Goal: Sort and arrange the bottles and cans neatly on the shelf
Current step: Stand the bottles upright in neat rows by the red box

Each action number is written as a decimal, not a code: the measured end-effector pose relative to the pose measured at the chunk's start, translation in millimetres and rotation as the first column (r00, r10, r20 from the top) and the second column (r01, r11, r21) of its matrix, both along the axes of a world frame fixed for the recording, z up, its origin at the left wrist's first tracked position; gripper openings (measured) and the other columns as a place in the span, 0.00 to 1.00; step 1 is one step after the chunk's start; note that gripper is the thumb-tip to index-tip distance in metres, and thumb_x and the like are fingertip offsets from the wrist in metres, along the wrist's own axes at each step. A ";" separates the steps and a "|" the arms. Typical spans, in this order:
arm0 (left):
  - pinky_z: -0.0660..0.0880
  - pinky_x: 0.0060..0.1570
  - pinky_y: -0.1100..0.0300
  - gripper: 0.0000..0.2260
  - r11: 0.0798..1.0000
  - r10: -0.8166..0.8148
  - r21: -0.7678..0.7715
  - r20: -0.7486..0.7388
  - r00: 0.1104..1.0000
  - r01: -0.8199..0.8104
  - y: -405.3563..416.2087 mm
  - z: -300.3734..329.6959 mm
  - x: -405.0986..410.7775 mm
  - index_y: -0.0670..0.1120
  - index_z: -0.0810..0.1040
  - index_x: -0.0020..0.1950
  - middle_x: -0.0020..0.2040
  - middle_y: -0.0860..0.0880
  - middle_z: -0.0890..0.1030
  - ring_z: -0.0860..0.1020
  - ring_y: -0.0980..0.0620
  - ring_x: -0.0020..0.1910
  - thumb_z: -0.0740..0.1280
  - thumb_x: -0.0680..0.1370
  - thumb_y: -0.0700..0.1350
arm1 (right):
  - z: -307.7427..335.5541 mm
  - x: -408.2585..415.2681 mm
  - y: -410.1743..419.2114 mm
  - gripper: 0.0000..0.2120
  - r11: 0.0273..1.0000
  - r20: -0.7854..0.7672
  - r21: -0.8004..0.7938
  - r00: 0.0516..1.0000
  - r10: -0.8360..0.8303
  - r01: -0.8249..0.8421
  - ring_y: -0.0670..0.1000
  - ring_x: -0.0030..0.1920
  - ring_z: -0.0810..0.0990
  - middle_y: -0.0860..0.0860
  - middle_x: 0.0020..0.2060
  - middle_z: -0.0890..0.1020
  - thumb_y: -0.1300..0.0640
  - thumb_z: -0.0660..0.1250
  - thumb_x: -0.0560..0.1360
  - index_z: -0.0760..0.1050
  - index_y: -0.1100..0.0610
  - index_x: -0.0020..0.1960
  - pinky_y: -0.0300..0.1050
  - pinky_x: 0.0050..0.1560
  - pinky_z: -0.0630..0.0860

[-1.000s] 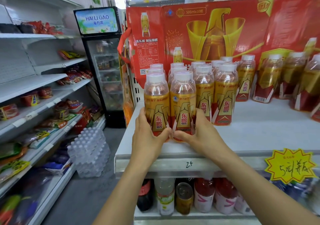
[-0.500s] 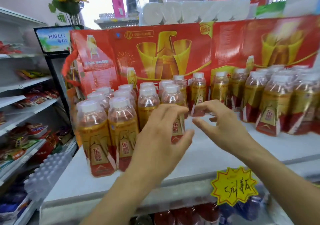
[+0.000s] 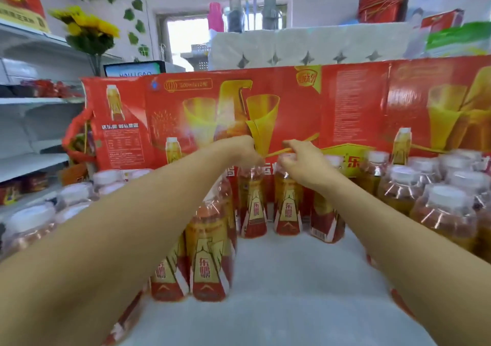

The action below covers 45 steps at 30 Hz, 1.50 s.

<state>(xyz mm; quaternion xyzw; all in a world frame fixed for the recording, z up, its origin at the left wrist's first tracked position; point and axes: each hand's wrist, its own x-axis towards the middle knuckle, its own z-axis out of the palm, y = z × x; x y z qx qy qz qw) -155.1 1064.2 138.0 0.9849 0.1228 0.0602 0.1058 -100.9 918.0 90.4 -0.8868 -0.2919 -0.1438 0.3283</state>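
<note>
Grip: left hand (image 3: 245, 150) and right hand (image 3: 301, 161) each curled on a back bottle's (image 3: 253, 207) cap | Progress: left block tidy; middle of shelf (image 3: 292, 287) bare; right cluster loose.

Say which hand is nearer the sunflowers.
Left. The left hand is atop a back-row bottle, on the side toward the sunflowers; the right hand is farther right.

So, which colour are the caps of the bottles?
White, on the clear plastic drink bottles; head view shows it best.
</note>
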 end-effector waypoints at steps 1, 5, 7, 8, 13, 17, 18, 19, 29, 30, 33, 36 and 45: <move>0.73 0.63 0.49 0.23 1.000 0.012 0.014 -0.035 0.999 -0.011 0.2 -2.3 6.6 0.40 0.73 0.68 0.61 0.45 0.79 0.77 0.44 0.59 0.67 0.78 0.53 | -2.1 9.8 5.6 0.24 0.999 -0.024 -0.040 1.000 0.003 -0.004 0.59 0.62 0.75 0.59 0.65 0.75 0.56 0.59 0.79 0.64 0.57 0.74 0.49 0.59 0.73; 0.74 0.60 0.50 0.22 0.992 0.019 0.122 -0.012 1.000 -0.017 1.7 -9.3 15.9 0.41 0.76 0.65 0.60 0.45 0.79 0.77 0.43 0.61 0.69 0.76 0.53 | -7.5 26.6 15.5 0.18 0.985 0.021 -0.168 0.999 -0.046 0.049 0.63 0.59 0.75 0.61 0.62 0.73 0.57 0.57 0.80 0.70 0.58 0.69 0.54 0.58 0.75; 0.76 0.59 0.51 0.22 0.987 -0.002 0.163 0.031 1.000 -0.003 0.2 -8.9 12.0 0.44 0.77 0.65 0.60 0.46 0.81 0.78 0.44 0.59 0.72 0.74 0.52 | -8.3 26.4 15.5 0.17 0.975 0.081 -0.207 0.995 -0.062 0.078 0.64 0.61 0.73 0.62 0.61 0.73 0.55 0.59 0.79 0.72 0.58 0.66 0.53 0.58 0.73; 0.77 0.58 0.51 0.21 0.985 -0.020 0.173 0.035 0.999 0.013 -1.8 -7.4 8.4 0.45 0.78 0.64 0.58 0.46 0.82 0.78 0.45 0.57 0.73 0.74 0.52 | -8.2 24.1 14.0 0.17 0.969 0.106 -0.230 0.992 -0.066 0.089 0.64 0.60 0.72 0.62 0.60 0.74 0.55 0.61 0.77 0.72 0.59 0.64 0.51 0.54 0.73; 0.75 0.58 0.54 0.26 0.964 -0.132 0.237 0.030 0.991 0.121 -22.9 -4.5 -17.2 0.45 0.75 0.68 0.63 0.47 0.79 0.77 0.46 0.60 0.75 0.73 0.52 | -5.2 -4.5 -9.6 0.16 0.966 0.146 -0.228 0.985 -0.088 0.120 0.61 0.60 0.72 0.59 0.59 0.75 0.56 0.63 0.76 0.72 0.61 0.62 0.51 0.53 0.70; 0.70 0.57 0.59 0.24 0.960 -0.194 0.209 0.020 0.981 0.185 -34.8 -1.9 -46.9 0.50 0.73 0.71 0.67 0.49 0.76 0.74 0.48 0.65 0.72 0.75 0.51 | -6.4 -38.0 -38.4 0.20 0.973 0.141 -0.196 0.986 -0.095 0.122 0.59 0.64 0.71 0.58 0.63 0.74 0.60 0.63 0.75 0.71 0.59 0.67 0.55 0.62 0.70; 0.68 0.56 0.60 0.23 0.959 -0.215 0.192 0.020 0.976 0.208 -38.7 -0.3 -56.4 0.51 0.73 0.71 0.68 0.49 0.75 0.73 0.48 0.65 0.71 0.76 0.50 | -5.8 -46.9 -46.0 0.21 0.978 0.130 -0.182 0.988 -0.080 0.103 0.59 0.65 0.70 0.58 0.64 0.74 0.61 0.63 0.75 0.71 0.59 0.69 0.54 0.64 0.69; 0.67 0.55 0.62 0.23 0.955 -0.241 0.180 0.019 0.970 0.234 -43.1 1.3 -66.1 0.51 0.72 0.71 0.69 0.50 0.74 0.73 0.49 0.66 0.71 0.77 0.48 | -4.2 -56.8 -53.4 0.22 0.983 0.115 -0.164 0.992 -0.059 0.078 0.58 0.67 0.70 0.57 0.66 0.74 0.61 0.64 0.76 0.70 0.59 0.70 0.54 0.66 0.68; 0.64 0.54 0.59 0.21 0.934 -0.351 0.056 -0.025 0.936 0.351 -40.8 5.2 -167.1 0.58 0.73 0.70 0.68 0.55 0.74 0.72 0.57 0.55 0.70 0.77 0.49 | 0.1 -139.5 -90.2 0.19 0.995 0.059 -0.053 0.995 0.086 -0.083 0.46 0.55 0.76 0.45 0.58 0.76 0.52 0.66 0.78 0.73 0.52 0.68 0.32 0.46 0.70; 0.65 0.54 0.59 0.21 0.937 -0.345 0.049 -0.024 0.938 0.346 -36.0 4.6 -175.6 0.58 0.73 0.70 0.68 0.55 0.74 0.73 0.57 0.55 0.70 0.77 0.49 | -0.4 -146.3 -86.4 0.19 0.994 0.049 -0.046 0.994 0.097 -0.095 0.46 0.55 0.77 0.45 0.58 0.75 0.52 0.66 0.78 0.73 0.51 0.68 0.34 0.48 0.73; 0.66 0.58 0.59 0.20 0.949 -0.309 0.050 -0.024 0.951 0.310 -17.0 2.6 -200.6 0.58 0.73 0.70 0.68 0.55 0.74 0.74 0.54 0.61 0.69 0.78 0.49 | -1.4 -165.6 -69.0 0.19 0.987 0.013 -0.002 0.987 0.160 -0.160 0.48 0.55 0.78 0.47 0.58 0.78 0.52 0.67 0.77 0.74 0.50 0.67 0.49 0.55 0.78; 0.67 0.57 0.60 0.20 0.960 -0.268 0.083 -0.013 0.963 0.268 6.0 1.3 -223.8 0.57 0.72 0.70 0.69 0.53 0.73 0.75 0.54 0.62 0.68 0.78 0.49 | -2.8 -179.8 -47.7 0.20 0.973 0.006 0.032 0.974 0.228 -0.228 0.45 0.57 0.76 0.44 0.57 0.77 0.53 0.68 0.76 0.74 0.51 0.67 0.47 0.59 0.75; 0.78 0.52 0.52 0.20 0.975 -0.174 0.146 0.041 0.984 0.166 54.7 -5.2 -250.9 0.55 0.71 0.71 0.52 0.49 0.81 0.78 0.55 0.39 0.67 0.79 0.48 | -9.7 -204.9 20.0 0.20 0.947 0.068 0.066 0.948 0.311 -0.316 0.43 0.59 0.74 0.45 0.60 0.78 0.54 0.69 0.76 0.75 0.54 0.67 0.37 0.59 0.68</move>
